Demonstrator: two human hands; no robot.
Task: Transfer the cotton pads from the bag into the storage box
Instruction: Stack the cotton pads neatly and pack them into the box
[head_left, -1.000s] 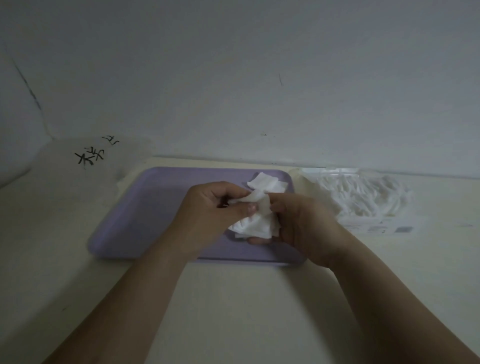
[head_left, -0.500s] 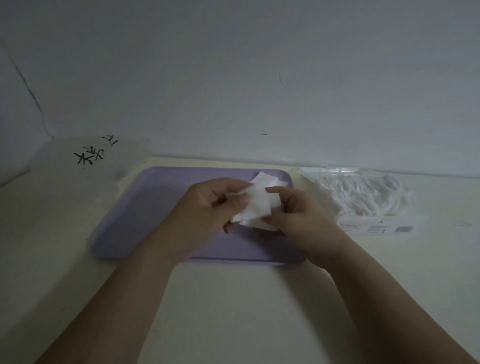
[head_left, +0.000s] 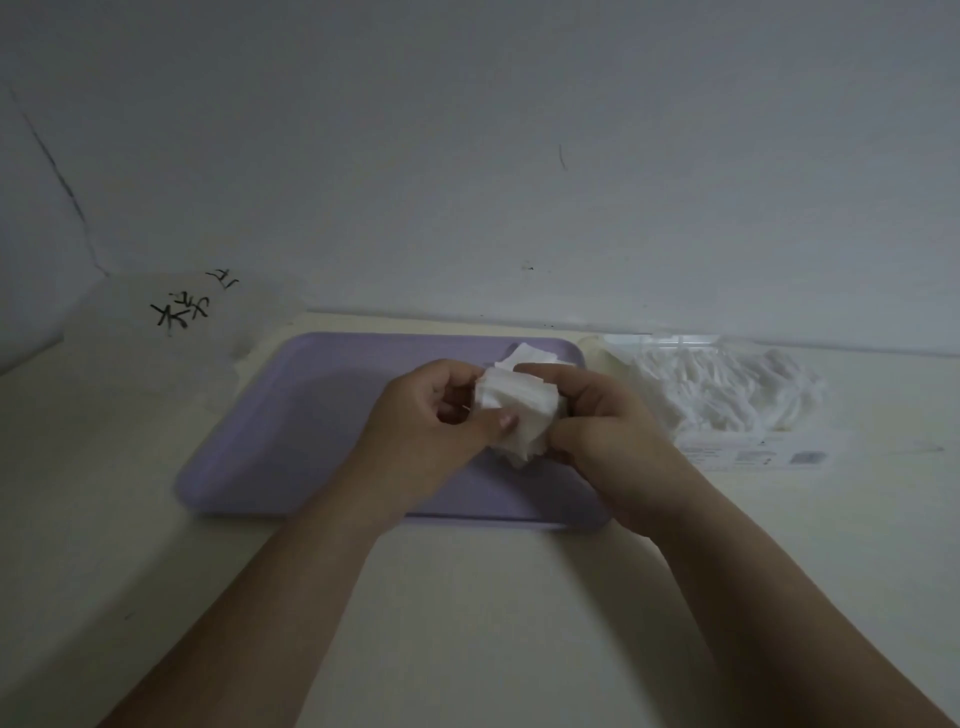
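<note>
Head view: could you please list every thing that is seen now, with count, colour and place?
tray: one, lilac, on the table, centre.
cotton pads: one stack, white, held between both hands above the tray.
loose pads: count unclear, white, at the tray's far right corner.
clear pack: one, transparent, white cotton inside, right of the tray.
translucent item: one, whitish, black writing, left of the tray.
table: one, cream.
wall: one, pale grey, behind.
left hand: one, grips the stack's left side.
right hand: one, grips the stack's right side.

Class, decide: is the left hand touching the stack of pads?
Touching. In the head view the left hand pinches the pads, thumb on their front.
</note>
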